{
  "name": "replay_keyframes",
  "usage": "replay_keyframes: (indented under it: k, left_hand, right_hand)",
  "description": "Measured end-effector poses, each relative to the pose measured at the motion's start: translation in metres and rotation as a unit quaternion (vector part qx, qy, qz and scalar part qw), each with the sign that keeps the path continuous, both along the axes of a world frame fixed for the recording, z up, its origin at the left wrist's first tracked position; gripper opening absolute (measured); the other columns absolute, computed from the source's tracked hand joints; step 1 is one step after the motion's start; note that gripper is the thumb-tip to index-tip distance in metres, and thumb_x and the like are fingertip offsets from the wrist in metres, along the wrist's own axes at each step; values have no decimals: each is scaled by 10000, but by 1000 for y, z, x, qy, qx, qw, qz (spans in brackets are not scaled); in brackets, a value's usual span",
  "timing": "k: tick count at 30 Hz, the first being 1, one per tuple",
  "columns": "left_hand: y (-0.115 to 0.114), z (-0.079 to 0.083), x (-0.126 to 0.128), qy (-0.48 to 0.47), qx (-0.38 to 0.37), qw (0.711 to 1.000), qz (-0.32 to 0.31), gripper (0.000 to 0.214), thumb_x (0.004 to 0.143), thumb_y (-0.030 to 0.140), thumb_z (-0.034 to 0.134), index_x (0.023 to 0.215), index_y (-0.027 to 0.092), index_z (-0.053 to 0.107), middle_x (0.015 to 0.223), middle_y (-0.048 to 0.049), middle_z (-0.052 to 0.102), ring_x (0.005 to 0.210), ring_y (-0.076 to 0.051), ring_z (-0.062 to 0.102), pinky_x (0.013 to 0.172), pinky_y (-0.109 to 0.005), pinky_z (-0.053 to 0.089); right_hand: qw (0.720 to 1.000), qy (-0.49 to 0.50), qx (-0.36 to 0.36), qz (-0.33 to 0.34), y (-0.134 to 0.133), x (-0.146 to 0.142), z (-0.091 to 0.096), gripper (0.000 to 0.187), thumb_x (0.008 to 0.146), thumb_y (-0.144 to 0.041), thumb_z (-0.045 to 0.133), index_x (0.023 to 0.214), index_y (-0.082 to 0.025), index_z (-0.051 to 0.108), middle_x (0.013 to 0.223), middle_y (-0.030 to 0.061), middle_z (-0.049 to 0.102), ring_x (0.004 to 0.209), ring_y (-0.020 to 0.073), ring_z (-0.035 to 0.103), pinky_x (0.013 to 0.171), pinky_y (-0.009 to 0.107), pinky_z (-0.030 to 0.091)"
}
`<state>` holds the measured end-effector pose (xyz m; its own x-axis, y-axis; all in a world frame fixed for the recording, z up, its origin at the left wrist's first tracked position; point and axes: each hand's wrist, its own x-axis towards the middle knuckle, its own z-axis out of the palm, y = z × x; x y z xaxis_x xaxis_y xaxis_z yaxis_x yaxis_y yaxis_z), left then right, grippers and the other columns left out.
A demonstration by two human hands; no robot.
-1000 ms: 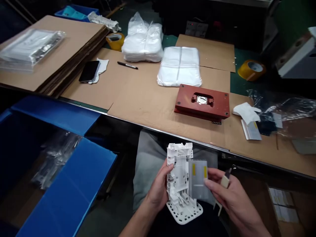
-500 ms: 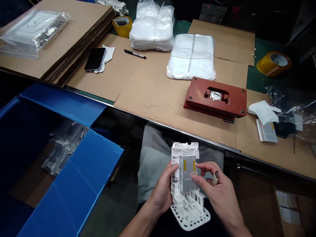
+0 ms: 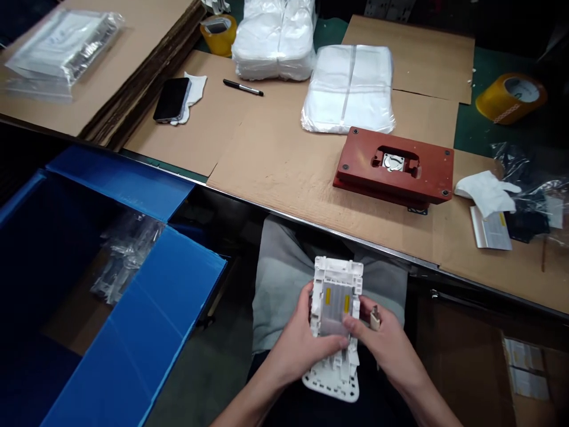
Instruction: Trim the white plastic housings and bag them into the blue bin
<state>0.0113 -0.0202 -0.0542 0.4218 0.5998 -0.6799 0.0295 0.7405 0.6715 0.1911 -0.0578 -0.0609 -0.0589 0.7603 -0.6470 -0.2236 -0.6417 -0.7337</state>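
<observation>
Over my lap I hold a white plastic housing (image 3: pixel 336 279) with a perforated base. A grey metal plate (image 3: pixel 334 311) with two yellow marks lies inside it. My left hand (image 3: pixel 296 343) wraps the housing's left side, thumb pressing on the plate. My right hand (image 3: pixel 382 341) grips the right side, its fingers on the plate, and a small beige tool (image 3: pixel 374 318) sticks up between its fingers.
A red fixture block (image 3: pixel 395 167) sits on the cardboard-covered bench (image 3: pixel 275 172) ahead. Behind it lie white bag stacks (image 3: pixel 349 89), a pen (image 3: pixel 242 88), a phone (image 3: pixel 171 99) and tape rolls (image 3: pixel 510 98). An open blue box (image 3: pixel 133 296) holding bagged parts stands at my left.
The grey plate has gone from beside the housing into it. Both hands have closed in over the plate, and the housing has tilted flatter toward my lap.
</observation>
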Motion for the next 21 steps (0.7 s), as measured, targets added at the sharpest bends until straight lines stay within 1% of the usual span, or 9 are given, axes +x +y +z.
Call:
replay_keyframes:
  k: [1, 3, 4, 6, 8, 10, 13, 16, 21]
  left_hand:
    - [-4, 1, -3, 28, 7, 999, -21, 1008, 678, 160, 844, 1478, 287, 243, 1333, -84, 628, 1183, -293, 620, 982, -396, 489]
    - [-15, 3, -9, 52, 5, 998, -37, 1086, 657, 156, 852, 1497, 293, 178, 1355, -90, 610, 1199, -290, 612, 998, -395, 479]
    - [-20, 4, -11, 55, 1, 998, -41, 1080, 651, 159, 855, 1493, 288, 190, 1357, -95, 607, 1199, -293, 611, 995, -394, 481]
    - [-31, 4, -13, 56, -1, 997, -45, 982, 657, 154, 847, 1453, 272, 283, 1335, -98, 619, 1182, -298, 618, 976, -392, 489]
    - [-40, 3, -13, 63, 7, 997, -44, 872, 677, 141, 827, 1405, 263, 362, 1299, -91, 635, 1158, -294, 626, 959, -385, 493]
    - [-46, 0, -12, 67, 21, 997, -41, 836, 694, 155, 824, 1394, 260, 379, 1272, -84, 645, 1145, -287, 626, 952, -379, 492]
    - [-48, -4, -9, 60, 39, 997, -35, 840, 710, 188, 829, 1403, 250, 357, 1235, -83, 659, 1111, -283, 637, 932, -370, 491]
    - [-45, -4, -8, 61, 46, 997, -33, 845, 715, 168, 815, 1410, 250, 340, 1241, -84, 654, 1101, -284, 643, 915, -363, 494]
    - [-47, 4, -3, 96, 43, 993, -51, 911, 700, 188, 833, 1435, 274, 302, 1309, -91, 620, 1183, -292, 608, 970, -370, 482]
  right_hand:
    - [1000, 3, -1, 19, -4, -1, 0, 454, 837, -368, 773, 1241, -195, 658, 1240, 100, 703, 1157, 288, 640, 1037, 400, 494]
    - [998, 30, -15, 60, -14, -4, 0, 506, 840, -307, 763, 1313, -208, 613, 1319, 95, 668, 1200, 294, 625, 1039, 417, 503]
    - [996, 40, -21, 78, -19, -5, 0, 529, 842, -278, 754, 1341, -214, 593, 1346, 92, 653, 1208, 293, 623, 1034, 420, 510]
    - [994, 39, -22, 102, -30, -8, 1, 529, 847, -246, 736, 1352, -214, 586, 1362, 90, 643, 1224, 293, 616, 1044, 425, 506]
    - [994, 12, -6, 110, -39, -11, 0, 496, 854, -250, 724, 1333, -200, 603, 1356, 96, 647, 1246, 298, 602, 1080, 434, 473]
    - [994, -19, 17, 105, -47, -14, -4, 473, 866, -275, 712, 1319, -189, 608, 1344, 106, 654, 1249, 305, 599, 1082, 435, 465]
    - [994, -37, 42, 98, -52, -17, -13, 449, 893, -313, 678, 1315, -182, 600, 1318, 118, 667, 1227, 310, 613, 1045, 422, 489]
    - [994, -27, 49, 98, -49, -14, -18, 449, 889, -324, 681, 1307, -178, 607, 1302, 116, 674, 1198, 304, 630, 1039, 418, 495]
    - [992, -12, 36, 119, -46, -1, -9, 462, 847, -332, 737, 1281, -206, 642, 1243, 90, 706, 1113, 288, 674, 963, 397, 544]
